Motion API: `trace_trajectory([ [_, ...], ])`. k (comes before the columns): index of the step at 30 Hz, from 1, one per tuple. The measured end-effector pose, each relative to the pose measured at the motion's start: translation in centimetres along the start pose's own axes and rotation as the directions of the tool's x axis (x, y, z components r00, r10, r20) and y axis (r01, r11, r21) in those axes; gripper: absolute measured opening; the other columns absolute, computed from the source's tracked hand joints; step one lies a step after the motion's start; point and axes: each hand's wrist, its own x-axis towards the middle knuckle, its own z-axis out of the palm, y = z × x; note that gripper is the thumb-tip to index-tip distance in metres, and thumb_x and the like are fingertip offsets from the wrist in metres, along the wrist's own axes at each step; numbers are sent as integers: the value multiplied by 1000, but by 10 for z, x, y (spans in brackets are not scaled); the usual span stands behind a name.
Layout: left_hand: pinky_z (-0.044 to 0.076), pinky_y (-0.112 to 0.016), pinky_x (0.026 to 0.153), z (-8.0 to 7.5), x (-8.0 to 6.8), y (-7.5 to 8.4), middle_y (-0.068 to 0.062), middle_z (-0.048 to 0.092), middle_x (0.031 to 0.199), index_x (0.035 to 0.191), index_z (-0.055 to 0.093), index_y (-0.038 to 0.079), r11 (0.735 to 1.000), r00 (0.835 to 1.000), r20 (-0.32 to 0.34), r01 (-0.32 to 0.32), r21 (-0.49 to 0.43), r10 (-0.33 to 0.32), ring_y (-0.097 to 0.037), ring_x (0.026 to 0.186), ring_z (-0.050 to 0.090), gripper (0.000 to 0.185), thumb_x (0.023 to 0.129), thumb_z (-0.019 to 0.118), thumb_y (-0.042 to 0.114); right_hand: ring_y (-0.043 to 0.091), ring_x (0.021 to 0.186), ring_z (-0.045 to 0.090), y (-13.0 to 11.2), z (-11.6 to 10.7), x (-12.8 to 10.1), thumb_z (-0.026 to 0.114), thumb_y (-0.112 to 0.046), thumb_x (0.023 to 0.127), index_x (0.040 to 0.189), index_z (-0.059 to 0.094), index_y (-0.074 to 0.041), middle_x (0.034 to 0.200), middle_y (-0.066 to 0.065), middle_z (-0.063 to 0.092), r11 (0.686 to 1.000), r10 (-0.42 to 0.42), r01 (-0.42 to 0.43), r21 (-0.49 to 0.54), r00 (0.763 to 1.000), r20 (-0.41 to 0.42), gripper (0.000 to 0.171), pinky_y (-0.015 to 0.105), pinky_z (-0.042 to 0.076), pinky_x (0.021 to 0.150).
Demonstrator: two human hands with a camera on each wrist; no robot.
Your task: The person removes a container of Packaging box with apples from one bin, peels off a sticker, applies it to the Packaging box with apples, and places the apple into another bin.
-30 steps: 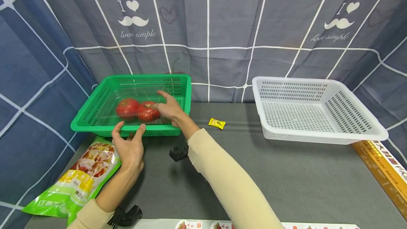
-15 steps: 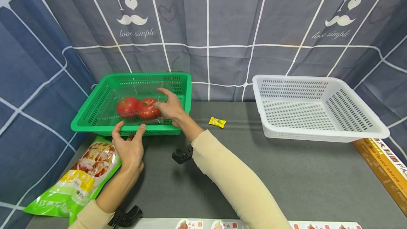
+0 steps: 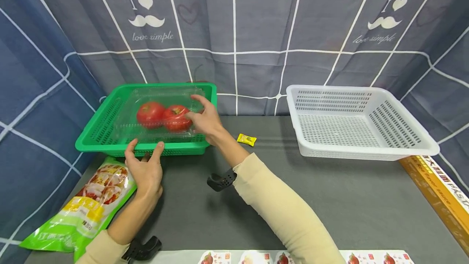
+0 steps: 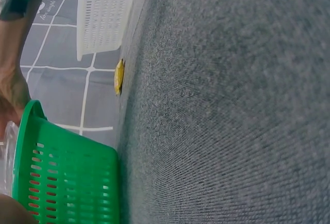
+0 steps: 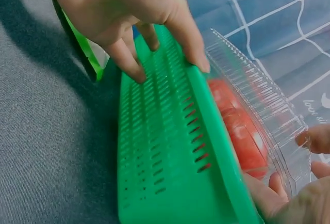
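The right hand (image 3: 205, 118), pinching the clear tomato box (image 3: 161, 114), has raised it above the green basket (image 3: 106, 127), whose rim the spread left hand (image 3: 144, 170) steadies.

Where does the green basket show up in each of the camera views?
Head: green basket left of centre, against the curtain.
Left wrist: its perforated wall fills the bottom left corner.
Right wrist: its near wall runs down the middle.
Shared landmark: the left hand at the basket's near wall, also in the right wrist view.

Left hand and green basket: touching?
Touching. Right wrist view shows the left hand with fingers resting on the green basket rim.
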Motion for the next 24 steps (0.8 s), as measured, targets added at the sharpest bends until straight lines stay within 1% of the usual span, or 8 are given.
trace_trajectory([
  [5,39,-41,102,-1,1,-1,-8,16,148,148,33,17,1000,1000,-11,-9,4,10,-38,130,37,73,89,75,20,13,49,44,-6,-10,-7,63,3,88,143,51,-15,76,7,49,1000,-13,14,22,1000,-24,60,30,48,47],
  [7,40,-40,101,-1,1,-1,-8,17,147,148,34,17,1000,1000,-13,-14,6,15,-37,129,38,73,88,75,19,14,51,46,-10,-15,-12,62,4,87,143,51,-16,79,8,51,999,-14,15,33,999,-31,61,31,50,49],
  [11,41,-39,99,-1,1,-2,-6,18,145,147,35,19,1000,1000,-14,-16,3,16,-37,128,39,71,88,75,19,21,62,55,-19,-24,-24,61,4,87,145,48,-16,87,11,52,997,2,-1,78,1000,-15,63,38,57,62],
  [13,40,-39,99,0,1,-2,-6,18,145,147,36,21,1000,1000,-11,-16,2,16,-36,128,38,70,88,75,20,24,67,56,-23,-28,-30,61,5,87,146,47,-16,90,12,51,996,2,-1,94,1000,-11,64,43,58,70],
  [15,40,-39,99,0,0,-3,-5,18,146,147,37,23,1000,1000,-9,-16,1,16,-36,128,38,70,88,75,20,23,68,56,-27,-33,-37,61,5,88,146,47,-16,91,12,49,995,-8,8,95,1000,-6,63,46,57,74],
  [19,40,-39,99,0,1,-3,-5,18,147,147,36,24,1000,1000,-4,-16,2,16,-35,128,38,71,89,75,21,20,64,51,-33,-46,-49,61,5,89,145,47,-16,93,12,47,995,-19,19,101,1000,-4,62,46,57,76],
  [21,40,-39,100,0,1,-3,-5,17,148,148,35,25,1000,1000,-4,-14,4,14,-36,129,37,72,89,75,21,19,63,50,-35,-54,-55,61,6,89,145,48,-16,93,12,47,994,-15,16,107,1000,-8,62,45,57,76],
  [24,40,-38,99,-2,2,-5,-5,18,148,148,36,25,1000,1000,-6,-16,10,16,-35,129,38,71,89,75,22,18,61,50,-38,-65,-64,61,5,87,143,50,-18,94,13,47,994,-9,11,109,1000,-19,62,38,57,68],
])
